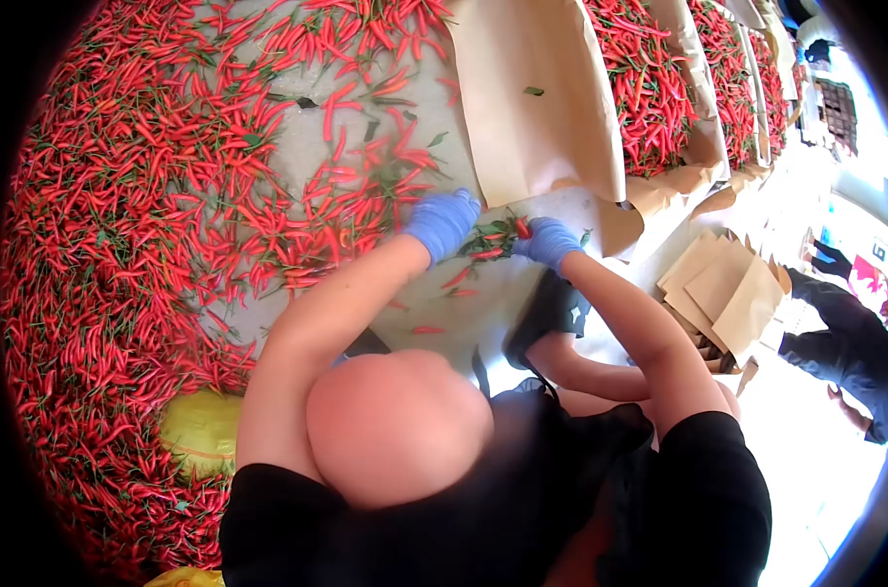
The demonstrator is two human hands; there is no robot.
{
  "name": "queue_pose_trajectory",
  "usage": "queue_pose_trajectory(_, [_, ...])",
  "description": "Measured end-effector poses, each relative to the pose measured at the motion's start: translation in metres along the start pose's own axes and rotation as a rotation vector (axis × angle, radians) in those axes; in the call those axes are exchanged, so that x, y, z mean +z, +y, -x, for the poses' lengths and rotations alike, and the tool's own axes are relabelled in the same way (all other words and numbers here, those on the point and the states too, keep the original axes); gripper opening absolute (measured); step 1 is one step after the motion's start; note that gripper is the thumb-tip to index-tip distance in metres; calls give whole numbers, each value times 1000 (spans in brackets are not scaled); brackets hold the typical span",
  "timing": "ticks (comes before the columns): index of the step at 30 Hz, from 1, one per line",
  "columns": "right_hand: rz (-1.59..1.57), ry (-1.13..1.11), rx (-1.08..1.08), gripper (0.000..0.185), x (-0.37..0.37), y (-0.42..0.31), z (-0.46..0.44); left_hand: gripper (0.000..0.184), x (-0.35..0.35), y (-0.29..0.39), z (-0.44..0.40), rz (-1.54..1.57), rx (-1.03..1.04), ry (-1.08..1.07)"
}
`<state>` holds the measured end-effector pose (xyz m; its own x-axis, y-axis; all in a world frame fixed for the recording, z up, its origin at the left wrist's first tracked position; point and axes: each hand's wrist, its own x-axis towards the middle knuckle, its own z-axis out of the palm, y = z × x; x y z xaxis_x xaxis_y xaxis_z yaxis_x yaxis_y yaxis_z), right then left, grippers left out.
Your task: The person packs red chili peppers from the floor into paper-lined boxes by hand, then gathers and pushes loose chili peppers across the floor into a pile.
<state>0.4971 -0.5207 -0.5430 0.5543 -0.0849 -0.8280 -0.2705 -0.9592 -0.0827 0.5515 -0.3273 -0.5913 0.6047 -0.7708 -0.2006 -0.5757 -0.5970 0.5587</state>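
Observation:
My left hand [444, 225], in a blue glove, is beside the lower left corner of a sheet of brown paper [540, 98]. Its fingers look curled in, and what they hold, if anything, is hidden. Also gloved in blue, my right hand [550, 244] is just below the paper's lower edge, with its fingertips closed on a red chili pepper [522, 229]. Between both hands lies a small clump of red chilies and green stems [488, 242]. Loose chilies [361, 201] are scattered on the pale surface left of my left hand.
A large heap of red chilies [121, 196] spreads along the left, with a yellow bag [201, 432] in it. Paper-lined containers of chilies [644, 93] stand at upper right. Folded brown cardboard [723, 292] lies at right, near another person in dark clothes [840, 328].

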Motion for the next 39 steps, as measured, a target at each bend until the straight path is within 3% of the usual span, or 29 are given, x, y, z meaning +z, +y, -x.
queue_pose_trajectory(1, [-192, 16, 55, 34, -4, 3, 4, 19, -5, 2, -1, -96, -34, -243])
queue_pose_trajectory(3, [-395, 25, 107, 32, -8, 3, 12, 19, -7, -3, -1, -45, -75, -236])
queue_pose_trajectory(6, [-8, -35, -229, 32, -16, -16, 39, 20, -23, -20, 6, 187, -214, -62])
queue_pose_trajectory(9, [203, -50, -376, 27, 6, -42, 42, 24, -34, -31, 33, 520, -278, 66])
queue_pose_trajectory(10, [279, 174, -483, 20, 27, -39, 31, 24, -34, -26, 44, 520, -287, 61])
queue_pose_trajectory(12, [310, 153, -441, 21, 45, -31, 9, 27, -31, -9, 72, 440, -256, -203])
queue_pose_trajectory(14, [375, 188, -443, 25, 48, -30, 3, 29, -5, 13, 92, 316, -250, -325])
queue_pose_trajectory(17, [463, 184, -543, 15, 51, -19, 1, 20, 35, 41, 99, 192, -114, -179])
queue_pose_trajectory(21, [471, 62, -455, 18, 25, -27, 8, 15, 67, 43, 84, 60, -51, -125])
queue_pose_trajectory(24, [356, 1, -436, 22, -17, -41, 30, 16, 52, 37, 84, 11, 4, -280])
queue_pose_trajectory(26, [-144, -17, -402, 23, -31, -25, 35, 15, 43, 29, 84, -9, -7, -216])
queue_pose_trajectory(28, [-687, -214, -319, 24, -56, -11, 42, 15, 40, 20, 84, -48, 2, -161])
queue_pose_trajectory(30, [-856, -174, -285, 20, -97, 9, 49, 15, 39, 19, 80, -47, 4, -193])
queue_pose_trajectory(31, [-953, 67, -380, 20, -126, 1, 66, 14, 40, 19, 78, -46, 6, -223])
queue_pose_trajectory(32, [-839, 110, -213, 23, -154, 33, 55, 13, 42, 18, 75, -61, -33, -259])
queue_pose_trajectory(33, [-890, 337, -325, 27, -176, 35, 68, 13, 39, 15, 73, -62, -35, -261])
queue_pose_trajectory(35, [-758, 557, -21, 30, -226, 72, 66, 14, 23, 7, 75, 20, -61, -341])
queue_pose_trajectory(36, [-624, 678, -156, 41, -243, 103, 54, 20, 14, 5, 78, 61, -86, -314])
queue_pose_trajectory(39, [521, 933, -60, 51, -275, 155, 40, 23, -26, 6, 86, 202, -246, -239])
